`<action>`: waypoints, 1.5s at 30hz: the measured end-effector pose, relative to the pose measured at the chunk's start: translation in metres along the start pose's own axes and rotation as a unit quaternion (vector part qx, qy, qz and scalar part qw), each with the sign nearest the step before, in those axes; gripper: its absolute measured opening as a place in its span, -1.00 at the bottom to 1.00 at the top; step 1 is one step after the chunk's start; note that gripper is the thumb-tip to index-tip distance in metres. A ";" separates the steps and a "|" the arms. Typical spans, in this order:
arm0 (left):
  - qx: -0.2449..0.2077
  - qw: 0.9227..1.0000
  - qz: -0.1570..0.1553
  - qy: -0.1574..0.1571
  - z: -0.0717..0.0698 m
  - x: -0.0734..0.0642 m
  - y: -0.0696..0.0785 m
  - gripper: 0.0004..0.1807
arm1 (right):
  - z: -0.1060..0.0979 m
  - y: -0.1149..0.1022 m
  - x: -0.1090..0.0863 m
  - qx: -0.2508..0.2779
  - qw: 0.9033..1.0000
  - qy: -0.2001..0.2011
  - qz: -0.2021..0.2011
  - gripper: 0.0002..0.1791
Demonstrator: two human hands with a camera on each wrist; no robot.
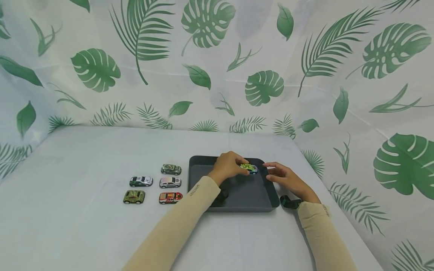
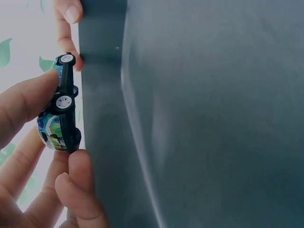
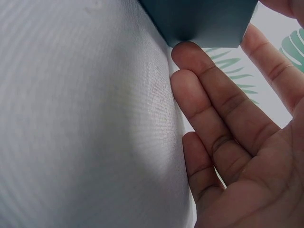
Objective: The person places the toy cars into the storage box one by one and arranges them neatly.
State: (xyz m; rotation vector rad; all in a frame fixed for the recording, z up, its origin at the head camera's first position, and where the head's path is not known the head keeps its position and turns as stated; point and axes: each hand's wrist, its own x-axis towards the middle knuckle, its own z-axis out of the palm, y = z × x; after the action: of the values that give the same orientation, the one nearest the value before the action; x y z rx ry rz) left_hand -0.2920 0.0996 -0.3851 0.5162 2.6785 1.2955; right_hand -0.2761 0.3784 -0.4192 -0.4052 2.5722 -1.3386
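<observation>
A toy car [image 1: 249, 168] with a green, yellow and blue pattern is pinched between the thumb and fingers of my left hand [image 1: 229, 165]. The hand holds it above the back right part of a dark grey tray [image 1: 252, 194]. In the left wrist view, the toy car [image 2: 61, 102] is turned so its black underside and pale wheels show. My right hand [image 1: 288, 180] is at the tray's right side, near the back corner. In the right wrist view, its fingers [image 3: 228, 99] are extended beside the tray's outer wall [image 3: 204, 23], with the fingertips close to it.
Left of the tray are several toy cars: a camouflage one [image 1: 171, 169], a white patterned one [image 1: 170, 182], a red one [image 1: 170, 198], a white and dark green one [image 1: 141, 181] and an olive one [image 1: 134, 197]. A leaf-printed cloth [image 1: 223, 113] hangs behind the white table [image 1: 84, 233].
</observation>
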 end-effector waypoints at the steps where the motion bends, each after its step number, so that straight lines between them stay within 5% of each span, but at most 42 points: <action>1: 0.004 1.000 -0.003 0.000 0.001 0.001 0.000 -0.63 | 0.000 0.000 0.000 0.000 1.000 0.000 0.000 -0.38; 45: 0.085 0.994 -0.067 -0.007 0.025 0.023 0.000 -0.60 | -0.001 0.001 -0.002 0.004 1.000 -0.001 -0.003 -0.39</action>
State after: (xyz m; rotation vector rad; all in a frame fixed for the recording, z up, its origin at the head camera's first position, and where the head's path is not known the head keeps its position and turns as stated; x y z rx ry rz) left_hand -0.3071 0.1268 -0.3998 0.3533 2.7725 1.0334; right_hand -0.2741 0.3800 -0.4193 -0.4113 2.5654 -1.3505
